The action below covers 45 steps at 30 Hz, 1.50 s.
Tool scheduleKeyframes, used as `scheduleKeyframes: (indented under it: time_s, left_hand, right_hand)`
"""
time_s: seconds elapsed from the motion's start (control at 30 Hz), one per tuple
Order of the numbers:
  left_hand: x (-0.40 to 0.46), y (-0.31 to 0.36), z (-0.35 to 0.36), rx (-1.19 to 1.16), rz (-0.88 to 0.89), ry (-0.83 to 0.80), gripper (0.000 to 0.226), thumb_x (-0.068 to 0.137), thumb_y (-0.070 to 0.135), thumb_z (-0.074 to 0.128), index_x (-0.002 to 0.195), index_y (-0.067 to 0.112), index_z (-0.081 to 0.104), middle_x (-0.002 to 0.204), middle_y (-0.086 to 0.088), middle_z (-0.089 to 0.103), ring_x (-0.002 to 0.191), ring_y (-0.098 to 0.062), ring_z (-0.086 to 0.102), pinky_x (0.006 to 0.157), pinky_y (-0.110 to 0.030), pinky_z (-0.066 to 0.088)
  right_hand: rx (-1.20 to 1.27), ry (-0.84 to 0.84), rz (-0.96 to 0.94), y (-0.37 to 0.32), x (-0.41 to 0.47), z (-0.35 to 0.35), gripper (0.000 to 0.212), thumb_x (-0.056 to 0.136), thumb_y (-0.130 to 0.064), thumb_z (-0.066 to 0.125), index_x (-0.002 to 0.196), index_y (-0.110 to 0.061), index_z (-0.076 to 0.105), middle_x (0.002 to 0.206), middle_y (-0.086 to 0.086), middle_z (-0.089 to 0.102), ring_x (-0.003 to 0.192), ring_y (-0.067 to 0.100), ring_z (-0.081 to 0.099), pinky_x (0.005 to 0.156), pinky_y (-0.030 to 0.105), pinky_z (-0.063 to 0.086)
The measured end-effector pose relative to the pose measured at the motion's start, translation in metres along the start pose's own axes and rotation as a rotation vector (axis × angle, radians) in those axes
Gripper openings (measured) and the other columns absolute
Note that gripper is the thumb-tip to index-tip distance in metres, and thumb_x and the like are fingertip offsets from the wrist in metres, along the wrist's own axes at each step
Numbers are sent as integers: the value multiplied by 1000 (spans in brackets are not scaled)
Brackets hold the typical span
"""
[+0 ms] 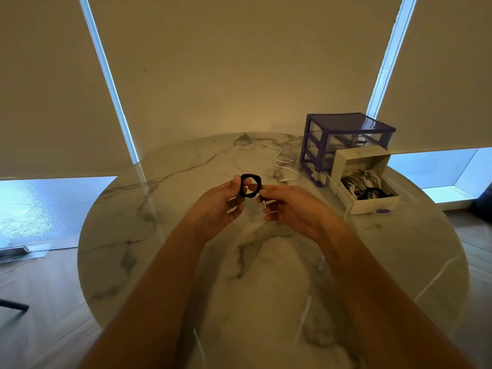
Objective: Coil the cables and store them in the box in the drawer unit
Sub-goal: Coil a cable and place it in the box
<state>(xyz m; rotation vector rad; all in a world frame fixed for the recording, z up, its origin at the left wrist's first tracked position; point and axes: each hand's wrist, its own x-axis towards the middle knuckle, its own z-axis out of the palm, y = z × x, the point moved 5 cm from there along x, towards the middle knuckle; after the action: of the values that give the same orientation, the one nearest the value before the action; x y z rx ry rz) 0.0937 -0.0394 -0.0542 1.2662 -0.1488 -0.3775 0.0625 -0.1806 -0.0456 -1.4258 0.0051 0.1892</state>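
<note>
Now black coiled cable (250, 185) between left hand (223, 203) and right hand (288, 209).

Black cable (251, 186), wound into a small coil, centre of frame. White cable (285, 166), loose, upper centre right. Drawer unit (346, 145): purple frame, clear drawers, upper right. Box (368, 202): off-white card, purple mark on the front wall; holds white and black cable coils. Round table (159, 235): white marble pattern, grey veins. Roller blinds (239, 62): plain beige, across the top. Floor (40, 302): brown wood planks, lower left.
</note>
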Motion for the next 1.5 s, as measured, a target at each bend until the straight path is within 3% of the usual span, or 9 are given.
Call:
scheduleKeyframes:
  time_s: [0.13,0.33,0.53,0.7,0.93,1.1,1.23,1.37,1.5]
  left_hand:
    - [2,-2,3,-50,-3,-35,27,98,31,49,106,15,68,92,7,68,82,-6,55,73,-18,47]
    - [1,-3,8,-78,5,-62,27,99,27,48,107,11,68,90,5,69,78,-7,60,70,-14,53]
    - [2,-5,10,-67,6,-62,26,99,27,48,104,11,68,91,2,69,76,-9,60,70,-16,53]
    - [1,-4,10,-40,16,-59,24,99,26,49,100,11,68,89,2,69,77,-9,61,77,-18,53]
    - [3,-4,11,-45,39,-36,24,98,26,50,100,11,69,88,2,71,76,-9,63,76,-18,54]
    - [6,-7,15,-32,43,-79,20,96,20,54,107,12,69,101,0,70,92,-11,62,80,-18,55]
    - [8,-10,32,-55,60,-167,21,94,8,55,112,9,66,100,1,70,88,-7,64,79,-17,54]
    - [16,-15,49,-38,57,-48,23,90,11,63,112,5,68,87,-1,71,78,-9,66,74,-20,56]
    - [24,-22,76,18,15,26,27,88,15,68,112,2,68,86,-7,68,77,-12,64,70,-20,58]
  right_hand:
    - [-8,-29,-26,1,-1,2,26,87,-1,62,113,-3,66,77,4,63,65,11,56,62,23,53]
    - [136,-21,-9,2,-1,7,16,87,1,61,103,1,64,83,16,68,70,21,68,71,31,60]
    - [-92,124,-100,-1,2,8,6,92,-7,56,93,-2,60,65,7,58,58,20,61,62,35,58]
    - [-98,111,-119,-1,1,3,29,85,-5,68,111,2,56,75,13,66,61,21,65,61,33,57]
    - [-86,167,-93,0,4,4,24,89,-7,62,110,3,56,63,10,60,57,23,62,63,38,58]
    - [-23,222,-95,1,1,-9,23,88,-12,66,108,0,63,78,11,65,64,22,64,65,34,57]
    - [88,290,-126,-1,-7,-25,29,84,-10,70,110,1,64,99,19,69,73,23,68,64,29,55]
    - [-10,432,-219,-9,-24,-47,18,81,-11,74,98,-11,68,87,6,71,74,13,68,63,23,55]
    - [-227,551,-299,-20,-43,-73,23,80,-15,75,102,-14,66,87,2,70,73,10,66,64,19,54]
